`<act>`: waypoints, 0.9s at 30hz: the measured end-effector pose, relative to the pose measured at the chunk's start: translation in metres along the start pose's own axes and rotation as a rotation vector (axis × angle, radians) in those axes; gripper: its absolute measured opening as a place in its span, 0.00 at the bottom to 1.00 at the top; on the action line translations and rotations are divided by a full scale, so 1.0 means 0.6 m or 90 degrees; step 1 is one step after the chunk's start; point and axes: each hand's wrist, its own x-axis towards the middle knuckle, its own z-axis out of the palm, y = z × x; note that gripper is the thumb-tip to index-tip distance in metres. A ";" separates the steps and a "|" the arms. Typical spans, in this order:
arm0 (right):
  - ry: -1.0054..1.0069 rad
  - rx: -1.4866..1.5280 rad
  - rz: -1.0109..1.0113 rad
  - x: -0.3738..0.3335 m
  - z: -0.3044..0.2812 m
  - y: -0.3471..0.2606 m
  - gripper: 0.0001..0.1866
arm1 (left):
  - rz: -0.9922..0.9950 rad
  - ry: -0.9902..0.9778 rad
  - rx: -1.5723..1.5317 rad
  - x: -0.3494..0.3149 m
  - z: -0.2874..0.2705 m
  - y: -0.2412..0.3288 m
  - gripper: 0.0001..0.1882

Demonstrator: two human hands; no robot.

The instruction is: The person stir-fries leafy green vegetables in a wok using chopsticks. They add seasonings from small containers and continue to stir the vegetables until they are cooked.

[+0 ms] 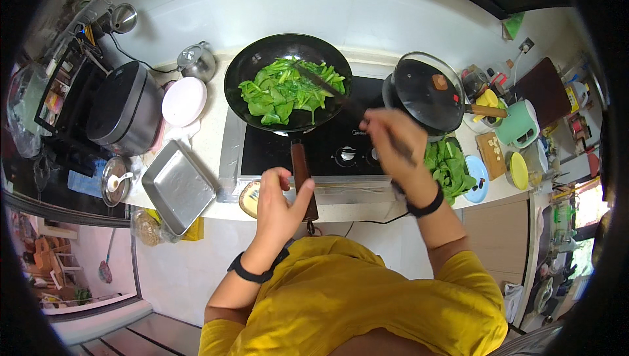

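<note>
A black wok [239, 97] sits on the left part of the glass cooktop [268, 153], holding bright green leafy vegetables [278, 94]. Its brown handle [301, 166] points toward me. My left hand [278, 205] is beside that handle with fingers apart and the thumb across it, not wrapped round it. In my right hand [396, 143] is a dark spatula [324, 84], blurred by motion, its far end among the leaves. To the right stands a second pan with a glass lid [429, 94]. More raw green leaves [449, 167] lie in front of it, near my right wrist.
Left of the cooktop are a metal tray [177, 182], a round white lid [184, 102], a rice cooker [124, 110] and a steel pot [196, 61]. On the right are a blue plate [477, 176], a cutting board with chopped pieces [488, 146] and a green basket [517, 123].
</note>
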 end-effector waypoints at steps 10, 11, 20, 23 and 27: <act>-0.045 0.142 0.265 0.078 0.006 0.221 0.10 | -0.358 -0.249 -0.448 -0.035 -0.020 -0.031 0.39; -0.022 0.211 0.318 0.080 0.014 0.232 0.11 | -0.358 -0.237 -0.438 -0.033 -0.029 -0.039 0.38; 0.093 0.424 0.508 0.065 0.023 0.219 0.13 | -0.364 -0.274 -0.358 -0.004 -0.081 -0.074 0.38; 0.053 0.464 0.507 0.058 0.033 0.195 0.12 | -0.360 -0.295 -0.361 0.002 -0.085 -0.076 0.38; -0.007 0.473 0.497 0.044 0.056 0.156 0.13 | -0.327 -0.329 -0.368 0.008 -0.091 -0.083 0.38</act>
